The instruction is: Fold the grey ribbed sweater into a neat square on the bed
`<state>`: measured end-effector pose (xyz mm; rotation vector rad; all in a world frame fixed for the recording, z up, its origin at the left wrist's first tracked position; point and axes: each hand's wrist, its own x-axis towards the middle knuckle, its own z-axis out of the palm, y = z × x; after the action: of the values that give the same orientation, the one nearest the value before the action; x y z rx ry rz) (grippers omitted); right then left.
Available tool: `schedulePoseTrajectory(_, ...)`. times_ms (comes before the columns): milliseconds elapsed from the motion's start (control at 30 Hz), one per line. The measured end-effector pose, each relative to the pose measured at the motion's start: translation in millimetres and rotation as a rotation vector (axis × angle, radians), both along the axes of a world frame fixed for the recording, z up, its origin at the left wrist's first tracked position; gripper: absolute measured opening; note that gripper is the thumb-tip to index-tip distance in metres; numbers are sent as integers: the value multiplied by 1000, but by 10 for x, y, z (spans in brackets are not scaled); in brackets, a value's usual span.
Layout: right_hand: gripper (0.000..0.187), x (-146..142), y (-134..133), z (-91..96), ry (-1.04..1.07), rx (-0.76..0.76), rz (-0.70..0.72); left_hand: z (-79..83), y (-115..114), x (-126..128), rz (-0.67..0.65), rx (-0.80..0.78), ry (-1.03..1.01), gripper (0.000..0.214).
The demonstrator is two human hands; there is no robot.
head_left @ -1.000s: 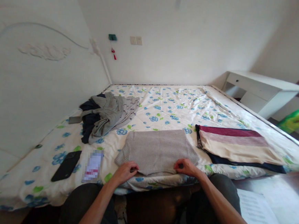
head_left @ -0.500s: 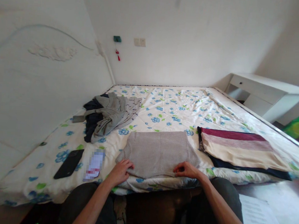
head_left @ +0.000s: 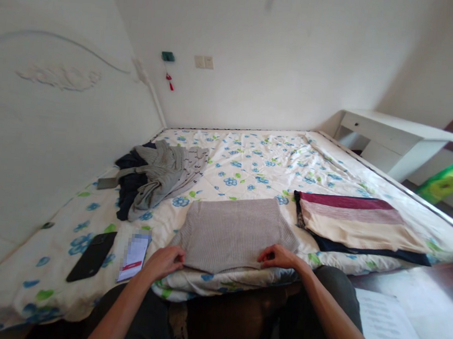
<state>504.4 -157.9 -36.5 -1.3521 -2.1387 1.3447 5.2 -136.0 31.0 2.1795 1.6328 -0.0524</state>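
A grey ribbed knit sweater [head_left: 232, 236] lies folded flat on the floral quilt [head_left: 250, 166], directly in front of me. My right hand [head_left: 277, 257] pinches its near edge right of centre. My left hand [head_left: 162, 262] sits at the sweater's near left corner, fingertips against the edge and fingers together. A blurred white card [head_left: 134, 257] lies just left of my left hand, with a black phone [head_left: 92, 256] beyond it.
A folded maroon-and-cream striped garment [head_left: 357, 224] lies right of the sweater. A heap of grey and dark clothes [head_left: 151, 179] sits by the headboard [head_left: 53, 124]. Printed paper [head_left: 389, 320] lies on the floor at right. A white desk [head_left: 394, 135] stands beyond the bed.
My left hand has slid left along the sweater's near edge to its corner. The view has shifted slightly, and the right hand stays at the same edge.
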Motion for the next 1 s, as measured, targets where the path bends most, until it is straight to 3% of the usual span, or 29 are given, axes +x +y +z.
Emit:
schedulePoseTrajectory(167, 34, -9, 19, 20, -3, -27, -14, -59, -45, 63, 30, -61, -27, 7)
schedulePoseTrajectory(333, 35, -3, 60, -5, 13, -53, 13, -4, 88, 13, 6, -202, -163, 15)
schedulePoseTrajectory(567, 30, -41, 84, -55, -3, -16, -23, -61, 345, 119, 79, 181, -227, 36)
schedulePoseTrajectory(700, 24, -73, 85, -37, -57, 11, -99, -149, 600, 293, -3, 249, -248, 45)
schedulePoseTrajectory(867, 22, -109, 105, -3, -83, -6, -164, -343, 1093, 667, -105, 252, -174, 57)
schedulePoseTrajectory(1000, 22, -145, 154, -25, -83, -18, -174, -549, 1479, 798, -3, 227, -8, 67)
